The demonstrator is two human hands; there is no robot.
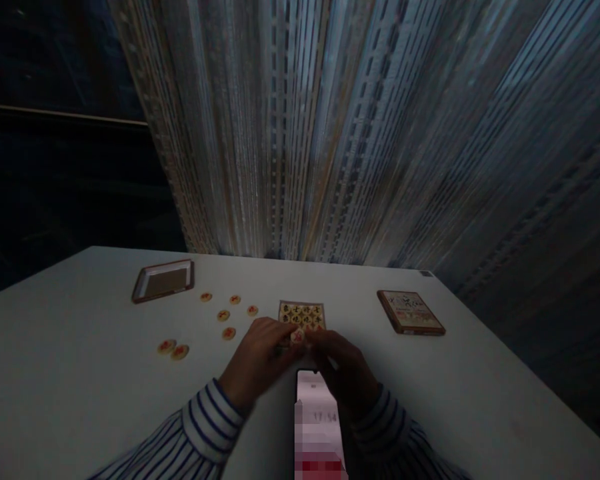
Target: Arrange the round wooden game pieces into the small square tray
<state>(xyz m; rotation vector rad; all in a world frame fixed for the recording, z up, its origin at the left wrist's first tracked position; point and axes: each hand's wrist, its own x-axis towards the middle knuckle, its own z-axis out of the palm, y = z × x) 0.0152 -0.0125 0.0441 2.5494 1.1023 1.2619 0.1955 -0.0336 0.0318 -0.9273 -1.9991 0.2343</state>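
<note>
My left hand [260, 353] pinches a round Chinese chess piece [297, 336] with a red character between thumb and fingers. It is held over the near edge of a small tray [279, 309] filled with rows of chess pieces, the far ones marked in black [303, 311]. My right hand [347, 367] meets it from the other side, fingers curled at the tray's near right corner beside some red-marked pieces. What those fingertips grip, if anything, is hidden. Both hands cover the tray's near part.
Several loose red-marked pieces [229, 333] lie on the white table [105, 400] to the left. An open box half [163, 280] stands at the back left, a printed lid [413, 312] at the right. A lit phone [317, 413] lies between my forearms; a striped curtain [300, 133] hangs behind.
</note>
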